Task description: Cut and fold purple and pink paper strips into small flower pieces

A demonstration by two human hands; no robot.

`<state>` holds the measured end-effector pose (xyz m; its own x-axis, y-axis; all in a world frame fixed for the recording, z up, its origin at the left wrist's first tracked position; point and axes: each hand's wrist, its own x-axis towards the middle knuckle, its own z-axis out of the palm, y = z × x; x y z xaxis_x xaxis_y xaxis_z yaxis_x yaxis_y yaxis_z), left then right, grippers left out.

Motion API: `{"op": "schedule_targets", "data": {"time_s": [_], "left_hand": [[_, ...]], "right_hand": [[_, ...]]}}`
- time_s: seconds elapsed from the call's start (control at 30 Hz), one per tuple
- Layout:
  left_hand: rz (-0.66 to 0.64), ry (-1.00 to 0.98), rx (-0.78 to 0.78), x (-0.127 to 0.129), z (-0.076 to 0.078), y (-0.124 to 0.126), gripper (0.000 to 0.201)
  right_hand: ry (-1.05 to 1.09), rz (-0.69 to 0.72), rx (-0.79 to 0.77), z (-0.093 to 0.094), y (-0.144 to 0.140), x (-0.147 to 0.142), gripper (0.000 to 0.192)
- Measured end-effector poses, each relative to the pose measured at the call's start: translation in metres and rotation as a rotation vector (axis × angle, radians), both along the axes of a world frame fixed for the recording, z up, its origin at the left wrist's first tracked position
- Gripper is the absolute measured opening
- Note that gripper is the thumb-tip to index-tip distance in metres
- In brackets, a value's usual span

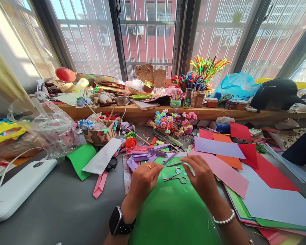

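Observation:
My left hand (144,180), with a ring and a black watch on the wrist, pinches one end of a thin pale strip (177,164). My right hand (202,177), with a pearl bracelet, pinches the other end, where the strip looks light green. Both hands hover over a bright green sheet (173,211) on the grey table. Small scissors (177,177) lie on that sheet between my hands. Folded purple paper strips (142,156) lie just beyond my left hand.
Pink, orange, red, lilac and white sheets (226,170) overlap to the right. A white device with a cable (15,190), a plastic bag (46,129) and a basket (99,134) stand left. Paper flowers (170,122) and pipe cleaners (204,71) crowd the window shelf.

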<state>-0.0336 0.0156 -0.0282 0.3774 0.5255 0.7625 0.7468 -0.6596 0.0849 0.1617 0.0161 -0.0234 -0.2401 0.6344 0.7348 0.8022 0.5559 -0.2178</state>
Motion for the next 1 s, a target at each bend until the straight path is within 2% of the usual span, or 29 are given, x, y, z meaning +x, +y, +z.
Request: {"op": "schedule_targets", "data": {"time_s": [0.1, 0.27, 0.4, 0.47, 0.63, 0.7, 0.8, 1.0], "left_hand": [[-0.058, 0.009, -0.031, 0.009, -0.003, -0.002, 0.017], [-0.066, 0.006, -0.039, 0.003, -0.003, 0.0, 0.017], [0.037, -0.041, -0.016, -0.011, 0.001, 0.003, 0.016], [0.048, -0.082, -0.006, -0.01, 0.003, 0.002, 0.016], [-0.119, -0.032, -0.098, 0.008, 0.0, -0.003, 0.018], [-0.134, -0.038, -0.104, 0.01, -0.003, -0.003, 0.019], [-0.101, -0.055, -0.074, 0.006, -0.004, -0.001, 0.018], [-0.063, -0.047, -0.063, -0.001, 0.001, 0.0, 0.018]], "right_hand": [[-0.052, 0.13, -0.012, -0.004, -0.006, -0.018, 0.015], [-0.07, 0.092, -0.007, -0.005, -0.006, -0.021, 0.02], [-0.067, 0.027, 0.014, -0.002, -0.003, -0.009, 0.023], [-0.073, 0.034, 0.018, -0.001, -0.002, -0.008, 0.024], [-0.093, 0.135, 0.013, -0.002, -0.007, -0.021, 0.021], [-0.088, 0.134, -0.001, -0.002, -0.008, -0.022, 0.02], [-0.08, 0.067, -0.026, -0.002, -0.005, -0.015, 0.02], [-0.059, -0.18, -0.012, -0.001, 0.005, 0.011, 0.023]]}}
